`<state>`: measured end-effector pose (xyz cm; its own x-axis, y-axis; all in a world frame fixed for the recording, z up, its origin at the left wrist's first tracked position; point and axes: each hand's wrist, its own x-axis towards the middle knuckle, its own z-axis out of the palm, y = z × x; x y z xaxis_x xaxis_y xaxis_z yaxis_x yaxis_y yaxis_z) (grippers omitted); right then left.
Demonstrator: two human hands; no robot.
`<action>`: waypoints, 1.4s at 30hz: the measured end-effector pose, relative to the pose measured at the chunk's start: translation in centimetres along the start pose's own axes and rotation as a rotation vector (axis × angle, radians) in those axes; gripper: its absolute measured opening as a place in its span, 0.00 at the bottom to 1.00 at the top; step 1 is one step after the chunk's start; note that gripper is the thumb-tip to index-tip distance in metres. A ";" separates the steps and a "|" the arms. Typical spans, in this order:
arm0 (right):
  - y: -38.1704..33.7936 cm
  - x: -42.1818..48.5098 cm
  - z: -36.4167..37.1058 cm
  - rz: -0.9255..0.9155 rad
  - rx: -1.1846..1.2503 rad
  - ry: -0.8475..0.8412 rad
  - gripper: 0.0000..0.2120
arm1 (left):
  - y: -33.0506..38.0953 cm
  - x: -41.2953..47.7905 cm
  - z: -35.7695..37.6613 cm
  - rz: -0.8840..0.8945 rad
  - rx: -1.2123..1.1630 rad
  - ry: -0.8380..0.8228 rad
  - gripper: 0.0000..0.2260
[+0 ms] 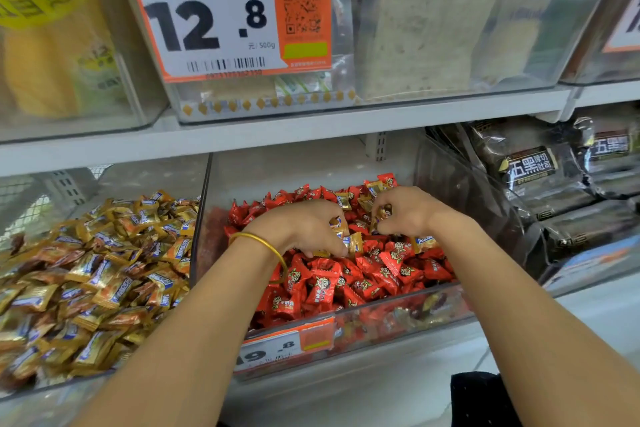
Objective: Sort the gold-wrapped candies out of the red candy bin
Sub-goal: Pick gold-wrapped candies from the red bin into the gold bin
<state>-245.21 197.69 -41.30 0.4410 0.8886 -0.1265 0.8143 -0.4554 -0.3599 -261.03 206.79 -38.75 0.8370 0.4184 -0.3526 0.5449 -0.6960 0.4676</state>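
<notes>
A clear bin (398,317) on the lower shelf holds a heap of red-wrapped candies (325,282). Several gold-wrapped candies (424,242) lie mixed among them, mostly toward the back. My left hand (304,227), with a gold bangle on the wrist, is curled over the heap and holds gold candies (353,241) in its fingers. My right hand (403,210) sits just to the right, its fingers pinching a gold candy (382,213). Both hands are inside the red bin, close together.
To the left a clear bin (86,383) is heaped with gold-wrapped candies (93,274). Dark bread packs (554,180) fill the bin at right. Above runs a white shelf edge (277,130) with a price tag (214,10) reading 12.8. A small price label (284,345) fronts the red bin.
</notes>
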 end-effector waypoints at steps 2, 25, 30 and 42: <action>0.3 -0.4 -0.2 -0.007 0.141 0.028 0.13 | -0.1 0.1 0.1 0.005 0.008 0.020 0.25; -2.2 -3.3 -0.1 0.286 1.206 0.183 0.05 | 0.9 -0.1 0.8 0.123 -0.255 0.189 0.11; -1.2 -3.5 -0.2 0.297 1.211 0.200 0.05 | 1.7 1.5 1.7 0.115 -0.108 0.136 0.09; -2.9 -4.7 -0.7 0.305 1.916 -0.299 0.09 | -0.3 -3.0 -0.9 0.133 -0.838 0.258 0.07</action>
<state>-249.33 194.83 -39.00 0.2293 0.8782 -0.4197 -0.7670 -0.1025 -0.6334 -263.71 206.30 -37.11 0.8260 0.5534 -0.1071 0.2153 -0.1342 0.9673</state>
